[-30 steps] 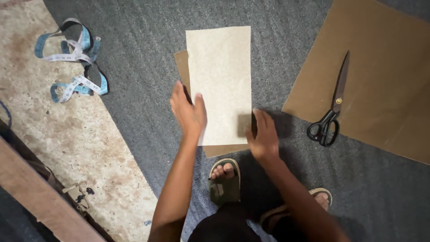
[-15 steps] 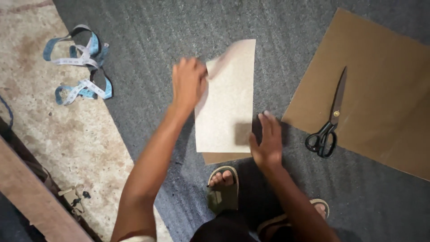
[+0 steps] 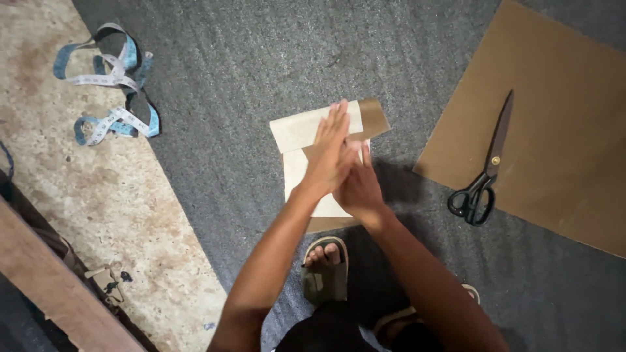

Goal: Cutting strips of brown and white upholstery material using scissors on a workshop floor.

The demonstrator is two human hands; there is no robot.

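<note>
I see the left hand [image 3: 331,153] and right hand [image 3: 357,186], both flat and seemingly overlapping, pressing the folded paper [image 3: 312,146] on the carpet [image 3: 261,65].

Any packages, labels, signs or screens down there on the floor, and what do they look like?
No packages, signs or screens.
Tape measure: upper left, where the bare floor meets the grey carpet; a tangled blue and white strip with printed markings.
Folded sheet: centre, under both hands; cream face, brown back, unprinted.
</note>
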